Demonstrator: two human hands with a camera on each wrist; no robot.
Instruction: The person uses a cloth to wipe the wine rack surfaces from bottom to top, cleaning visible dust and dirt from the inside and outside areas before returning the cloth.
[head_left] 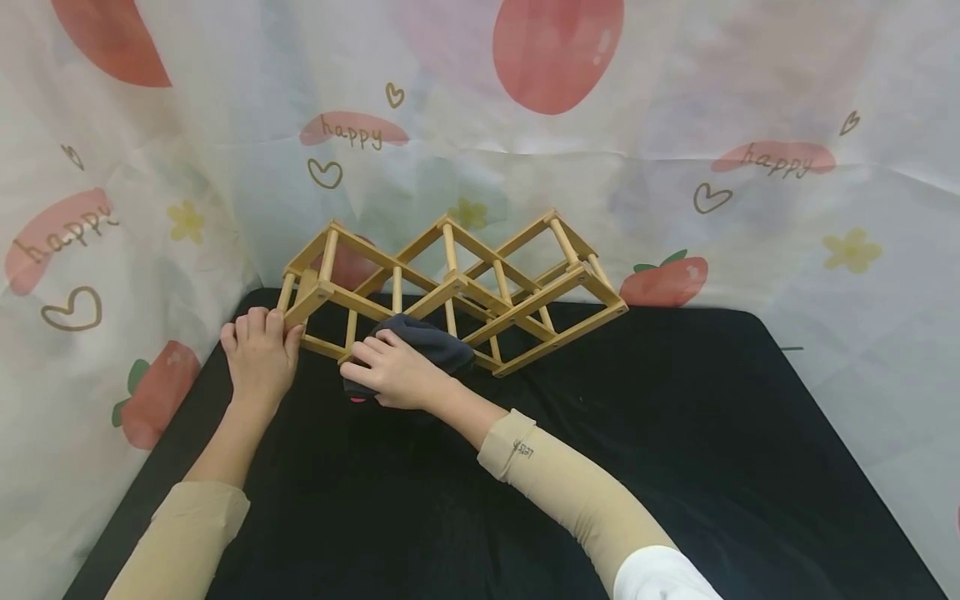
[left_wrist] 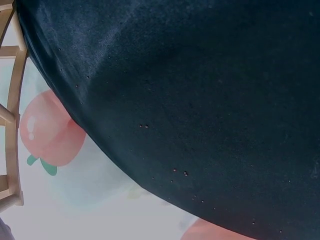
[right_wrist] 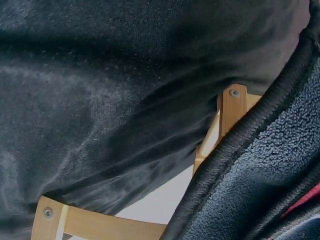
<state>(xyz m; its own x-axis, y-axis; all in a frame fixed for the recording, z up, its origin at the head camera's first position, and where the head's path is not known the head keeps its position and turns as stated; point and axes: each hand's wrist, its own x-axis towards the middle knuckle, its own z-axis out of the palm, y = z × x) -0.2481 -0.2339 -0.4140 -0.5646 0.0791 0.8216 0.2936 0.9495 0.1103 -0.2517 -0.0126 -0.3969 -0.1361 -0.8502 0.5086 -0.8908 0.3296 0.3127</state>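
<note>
A folding wooden lattice rack (head_left: 457, 285) stands at the back of the black-covered table, its slats crossed into diamonds and joined by round dowels. My left hand (head_left: 258, 350) grips the rack's left end, thumb near the lower slat. In my right hand (head_left: 393, 371) is a dark grey cloth (head_left: 435, 343), held against the rack's lower front bars left of the middle. The right wrist view shows the cloth's fuzzy pile and stitched dark edge (right_wrist: 240, 135) close up, with a riveted slat end (right_wrist: 233, 107) behind it. In the left wrist view, rack slats (left_wrist: 15, 120) show along the left edge.
The black tablecloth (head_left: 637, 433) spreads to the right and in front of the rack. Behind the table hangs a pale curtain (head_left: 600, 183) printed with fruit, hearts and the word happy. Small specks dot the black cloth in the left wrist view.
</note>
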